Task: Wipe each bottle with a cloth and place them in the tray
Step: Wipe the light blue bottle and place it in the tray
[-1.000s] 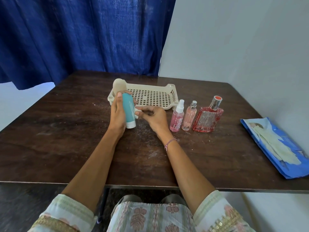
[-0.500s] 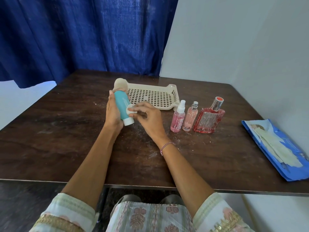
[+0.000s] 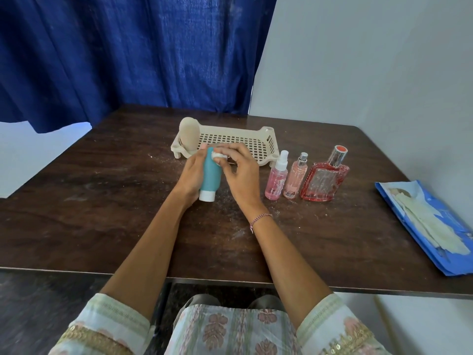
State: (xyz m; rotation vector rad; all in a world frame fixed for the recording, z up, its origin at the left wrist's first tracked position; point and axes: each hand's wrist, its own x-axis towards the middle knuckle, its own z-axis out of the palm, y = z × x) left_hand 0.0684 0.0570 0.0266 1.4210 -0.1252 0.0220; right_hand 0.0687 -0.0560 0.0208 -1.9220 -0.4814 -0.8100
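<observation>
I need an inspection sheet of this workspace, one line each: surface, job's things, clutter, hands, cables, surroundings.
Surface: dark table, white specks near the hands.
Job's things: teal bottle held cap down, cloth at its upper end; beige bottle upright at the left end of the tray; spray bottle, slim bottle and red bottle in a row on the table, right of the tray.
Clutter: blue pack at the table's right edge.
Hands: left hand grips the teal bottle; right hand pinches the cloth against it.
Cables: nothing seen.
Surroundings: blue curtain behind, pale wall at right.
</observation>
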